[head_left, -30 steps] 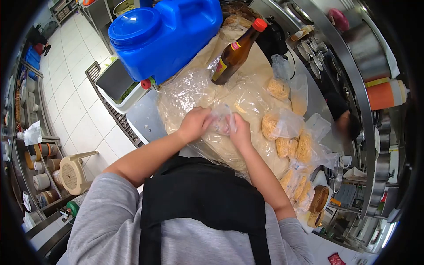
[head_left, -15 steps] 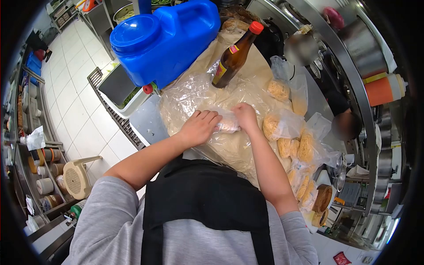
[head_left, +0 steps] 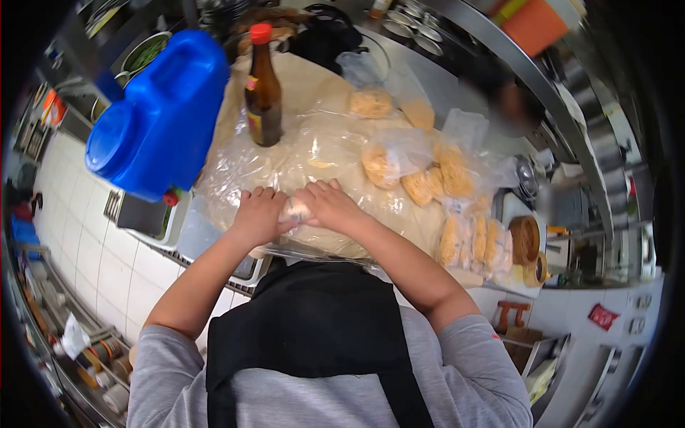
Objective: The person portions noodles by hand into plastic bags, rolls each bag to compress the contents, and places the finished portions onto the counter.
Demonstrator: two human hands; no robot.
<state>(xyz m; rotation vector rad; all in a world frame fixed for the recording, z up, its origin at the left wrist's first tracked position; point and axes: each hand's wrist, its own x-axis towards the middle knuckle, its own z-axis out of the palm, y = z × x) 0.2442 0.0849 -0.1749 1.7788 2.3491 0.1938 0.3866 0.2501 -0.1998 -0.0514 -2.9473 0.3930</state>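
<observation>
Between my two hands lies a small plastic-wrapped bundle [head_left: 295, 210], pale and rolled up, resting on the large plastic-covered beige sack [head_left: 321, 153]. My left hand [head_left: 260, 216] curls over the bundle's left end. My right hand [head_left: 330, 207] wraps round its right end, the two hands close together. Beyond them stands a brown glass bottle [head_left: 263, 100] with a red cap. To the right, bags of yellowish noodle-like food [head_left: 382, 165] lie on the sack. What the bundle holds is hard to make out.
A big blue plastic jug [head_left: 160, 118] stands at the left. A tray with greens [head_left: 160, 217] sits below it. Bamboo steamers [head_left: 524, 240] are at the right, near more bagged portions [head_left: 481, 239]. A person [head_left: 517, 107] is partly visible, blurred, beyond the metal shelf.
The view has turned, so jug and bottle appear farther left. My hands have come closer together, and their fingers now wrap over the bundle.
</observation>
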